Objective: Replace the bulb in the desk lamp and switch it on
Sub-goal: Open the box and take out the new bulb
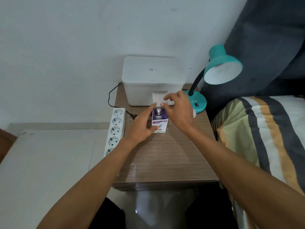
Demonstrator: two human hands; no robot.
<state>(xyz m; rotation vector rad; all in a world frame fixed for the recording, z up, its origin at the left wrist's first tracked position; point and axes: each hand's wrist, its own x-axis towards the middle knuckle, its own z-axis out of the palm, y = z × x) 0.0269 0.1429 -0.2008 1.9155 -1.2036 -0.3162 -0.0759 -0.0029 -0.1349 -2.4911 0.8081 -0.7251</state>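
Note:
A small purple and white bulb box (162, 125) stands on the wooden bedside table (165, 159), its top flap raised. Inside it a bulb (158, 111) shows its metal screw base upward. My left hand (142, 125) grips the box on its left side, thumb on the front. My right hand (179, 108) pinches the open white flap at the box's top. The teal desk lamp (222, 68) stands at the table's back right, its shade tilted toward me; I see no bulb inside. Its switch is on the round teal base (198, 102).
A white lidded plastic box (151, 80) sits at the back of the table. A white power strip (115, 128) lies along the table's left edge, with a black cable and plug (132, 115) beside it. A striped bed (264, 138) borders the right.

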